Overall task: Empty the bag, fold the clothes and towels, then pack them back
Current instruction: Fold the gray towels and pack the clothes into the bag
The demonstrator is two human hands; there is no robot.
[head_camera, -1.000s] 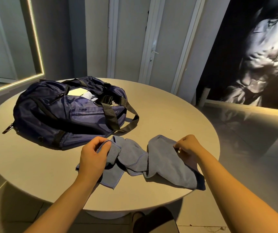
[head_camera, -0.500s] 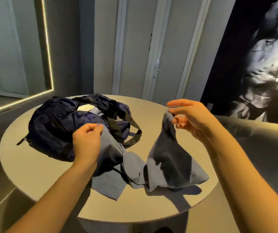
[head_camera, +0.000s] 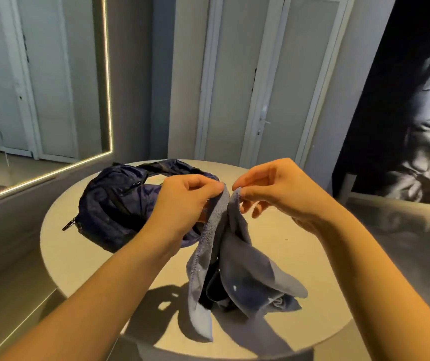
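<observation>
Brings the two hands close compared with half a second ago: well apart then, nearly meeting now above the worktop [head_camera: 83, 261], with the towel [head_camera: 237, 272] lifted higher and hanging in one bunch rather than spread.

Pinches one top corner of the towel with the left hand [head_camera: 187, 201], thumb and forefinger closed on the cloth, the other fingers curled beneath. Pinches the neighbouring corner with the right hand [head_camera: 276, 191], thumb and forefinger tight on the hem, the remaining fingers [head_camera: 256, 211] loosely bent below and holding nothing more. Holds both corners just beside each other, almost touching, over the middle of the round worktop.

Lets the grey-blue towel drape from the two grips in long folds, its lower end crumpled and reaching the worktop near the front edge, with a dark shadow thrown to the left.

Leaves the dark blue bag [head_camera: 112, 204] lying on the far left part of the worktop, behind the left hand and partly hidden by it, with a zip pull [head_camera: 68, 226] sticking out at its left end.

Faces pale panelled doors [head_camera: 260, 87] beyond the worktop, a mirror [head_camera: 52, 87] with a lit edge at left, and a dark wall picture [head_camera: 416, 113] at right.
</observation>
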